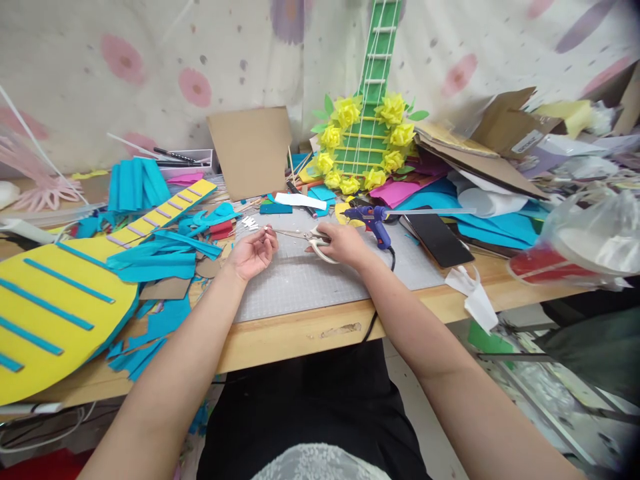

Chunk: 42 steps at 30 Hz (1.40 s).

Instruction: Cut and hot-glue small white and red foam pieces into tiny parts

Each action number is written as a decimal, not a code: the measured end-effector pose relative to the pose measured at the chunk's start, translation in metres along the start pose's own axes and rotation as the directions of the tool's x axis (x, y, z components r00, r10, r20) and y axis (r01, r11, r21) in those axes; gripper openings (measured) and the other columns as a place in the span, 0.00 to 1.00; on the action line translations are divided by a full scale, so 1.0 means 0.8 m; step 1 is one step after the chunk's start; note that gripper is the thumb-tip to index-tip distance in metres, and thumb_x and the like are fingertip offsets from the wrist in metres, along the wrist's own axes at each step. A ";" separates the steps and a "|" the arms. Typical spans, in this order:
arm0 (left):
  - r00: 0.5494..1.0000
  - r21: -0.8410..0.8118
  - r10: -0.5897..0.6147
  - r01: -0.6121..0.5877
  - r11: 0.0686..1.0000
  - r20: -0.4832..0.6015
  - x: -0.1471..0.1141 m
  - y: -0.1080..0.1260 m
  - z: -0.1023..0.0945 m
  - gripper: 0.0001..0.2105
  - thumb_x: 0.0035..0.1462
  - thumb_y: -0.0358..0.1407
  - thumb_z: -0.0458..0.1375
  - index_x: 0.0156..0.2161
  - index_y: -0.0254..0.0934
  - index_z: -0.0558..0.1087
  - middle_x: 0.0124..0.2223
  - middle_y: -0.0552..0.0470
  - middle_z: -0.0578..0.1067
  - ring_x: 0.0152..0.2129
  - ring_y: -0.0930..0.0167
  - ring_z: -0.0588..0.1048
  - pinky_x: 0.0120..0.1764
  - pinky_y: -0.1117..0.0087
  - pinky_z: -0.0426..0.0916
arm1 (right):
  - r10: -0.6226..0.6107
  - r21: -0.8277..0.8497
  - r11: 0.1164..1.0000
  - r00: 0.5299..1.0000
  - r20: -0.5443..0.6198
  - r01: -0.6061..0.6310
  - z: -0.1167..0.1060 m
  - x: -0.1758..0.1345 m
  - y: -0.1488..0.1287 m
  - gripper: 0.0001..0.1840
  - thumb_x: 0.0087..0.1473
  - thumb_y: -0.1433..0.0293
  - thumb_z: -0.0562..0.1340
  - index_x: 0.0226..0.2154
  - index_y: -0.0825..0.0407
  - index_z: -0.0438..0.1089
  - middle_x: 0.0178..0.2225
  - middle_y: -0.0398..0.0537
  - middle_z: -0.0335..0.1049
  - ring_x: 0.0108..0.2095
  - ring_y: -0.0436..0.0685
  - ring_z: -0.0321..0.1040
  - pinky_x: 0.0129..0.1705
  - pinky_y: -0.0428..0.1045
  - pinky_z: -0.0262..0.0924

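Through the head camera I see my two bare hands over a flat grey cutting mat with thin grid lines (300, 283), which lies on the light wooden tabletop (295, 343). My left hand (254, 255) has its palm turned partly up, and its thumb and finger are pinched close on a tiny white bit (266, 229). My right hand (343, 243) has its fingers wrapped round the cream handles of a pair of metal scissors (306, 235). The scissors point left, and their tips come close to the tiny white bit. I cannot tell if they touch it, or how far apart the blades are. Just past my left hand lies a small group of short white pieces (249, 224). To me, the step looks like snipping little bits off. To do it well, I should pinch only the very end, so no skin gets near the blades. I should give a slow, small squeeze and let the right hand do the moving while the left one rests. A bit this light could jump away, so cutting low over the mat seems wise. I should also mind the purple-blue glue gun (370, 219) just past my right hand: its tip may be hot, and its thin black cord (371, 327) could snag.
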State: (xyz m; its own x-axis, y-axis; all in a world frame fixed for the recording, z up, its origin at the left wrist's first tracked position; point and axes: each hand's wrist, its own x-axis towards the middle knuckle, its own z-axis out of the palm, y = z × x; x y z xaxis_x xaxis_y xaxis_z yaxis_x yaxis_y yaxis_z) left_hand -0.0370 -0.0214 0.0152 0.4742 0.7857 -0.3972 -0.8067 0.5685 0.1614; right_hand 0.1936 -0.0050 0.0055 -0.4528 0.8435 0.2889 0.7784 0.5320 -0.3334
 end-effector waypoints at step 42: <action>0.999 0.039 -0.026 0.028 0.999 -0.042 0.000 0.003 -0.001 0.09 0.60 0.29 0.48 0.30 0.32 0.68 0.25 0.51 0.67 0.21 0.80 0.68 0.21 0.85 0.68 | 0.030 0.048 0.998 1.000 0.006 -0.031 -0.002 -0.002 -0.009 0.18 0.47 0.53 0.62 0.23 0.51 0.66 0.22 0.44 0.66 0.24 0.50 0.56 0.27 0.46 0.40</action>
State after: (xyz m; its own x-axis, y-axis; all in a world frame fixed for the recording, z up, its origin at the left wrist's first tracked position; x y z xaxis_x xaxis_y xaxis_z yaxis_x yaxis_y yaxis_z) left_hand -0.0392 -0.0205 0.0151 0.4799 0.7597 -0.4388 -0.7790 0.5991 0.1852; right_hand 0.1898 -0.0101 0.0091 -0.4313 0.8598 0.2734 0.7699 0.5088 -0.3852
